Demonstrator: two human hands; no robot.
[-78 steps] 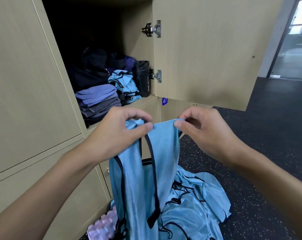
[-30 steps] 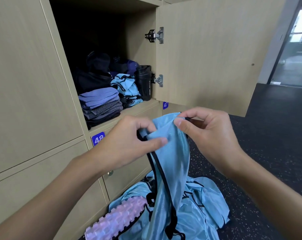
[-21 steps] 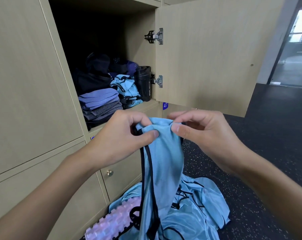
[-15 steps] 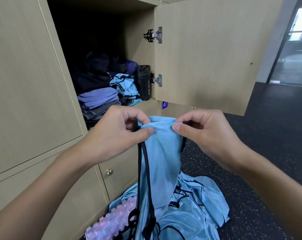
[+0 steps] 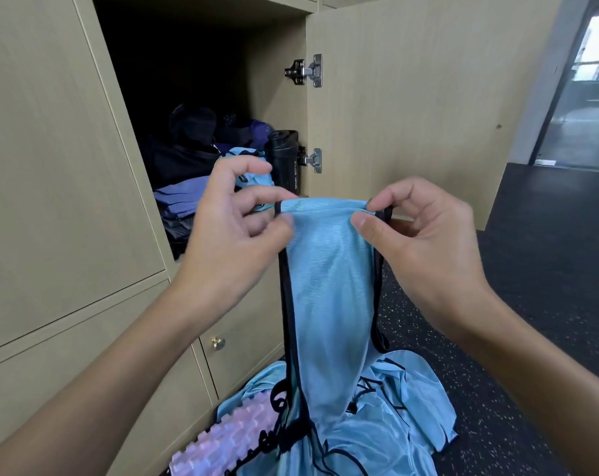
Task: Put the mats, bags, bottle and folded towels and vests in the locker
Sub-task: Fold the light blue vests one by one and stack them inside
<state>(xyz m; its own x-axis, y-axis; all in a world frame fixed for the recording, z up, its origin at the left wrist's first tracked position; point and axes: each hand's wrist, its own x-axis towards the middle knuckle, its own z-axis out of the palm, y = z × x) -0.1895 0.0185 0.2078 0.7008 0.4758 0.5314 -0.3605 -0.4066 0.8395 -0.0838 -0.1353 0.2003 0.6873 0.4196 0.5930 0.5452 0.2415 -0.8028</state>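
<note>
Open locker (image 5: 274,80), one compartment in a pale wood-grain bank, interior dark. Locker door (image 5: 411,97) swung out to the right of the opening, flat matte laminate, on two metal hinges (image 5: 308,71). Below and right of the locker, black rubber floor (image 5: 531,269) flecked with pale specks; beyond the door, a glazed doorway (image 5: 583,97) with daylight.

In front of the locker, light-blue vest (image 5: 329,286), thin ribbed mesh with black trim, held up by its top edge and hanging down to the floor. Covers the lower locker fronts behind it. At the foot of the locker, loose heap of matching vests (image 5: 401,427), crumpled, shiny. Left of the heap, against the locker base, pink ridged roll (image 5: 222,444), knobbly, partly under black trim.

Left hand (image 5: 229,235) pinches the vest's left top corner between thumb and forefinger, the other fingers raised and spread; hides part of the locker shelf. Right hand (image 5: 425,242) pinches the right corner at the black trim, remaining fingers curled in.

Inside the locker: dark bags (image 5: 181,156) at the back, soft and slumped; folded towels (image 5: 179,201), purple over grey, stacked at the front left; folded vest (image 5: 246,153), blue, partly behind the left fingers; black bottle (image 5: 286,159), cylindrical, upright against the right wall. Small brass knob (image 5: 218,343) on a door below the locker.
</note>
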